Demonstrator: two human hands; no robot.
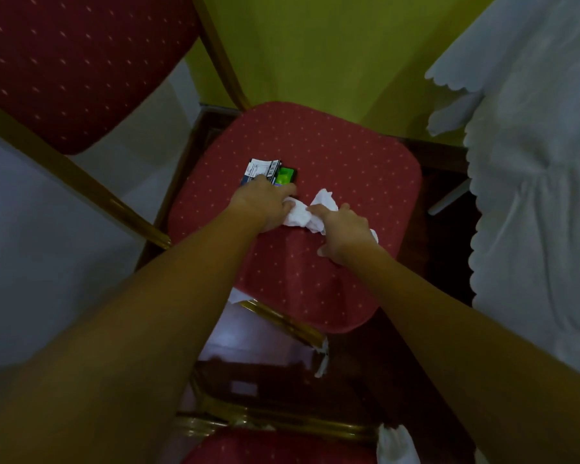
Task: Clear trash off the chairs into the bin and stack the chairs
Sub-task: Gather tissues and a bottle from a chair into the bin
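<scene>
A red dotted chair seat point(332, 155) with a gold frame lies below me in the head view. On it sits a crumpled white tissue point(315, 212) and a small wrapper with a green and black panel point(272, 174). My left hand point(265, 204) lies over the wrapper's near edge and grips the tissue's left end. On the tissue's right part rests my right hand point(344, 232), fingers curled around it. The chair's red backrest point(81, 61) rises at the upper left.
A second chair's gold frame point(275, 420) and red seat show at the bottom, with a white scrap point(397, 445) on it and another point(322, 363) on the frame. A white scalloped tablecloth point(533, 179) hangs at the right. A yellow-green wall point(315, 45) stands behind.
</scene>
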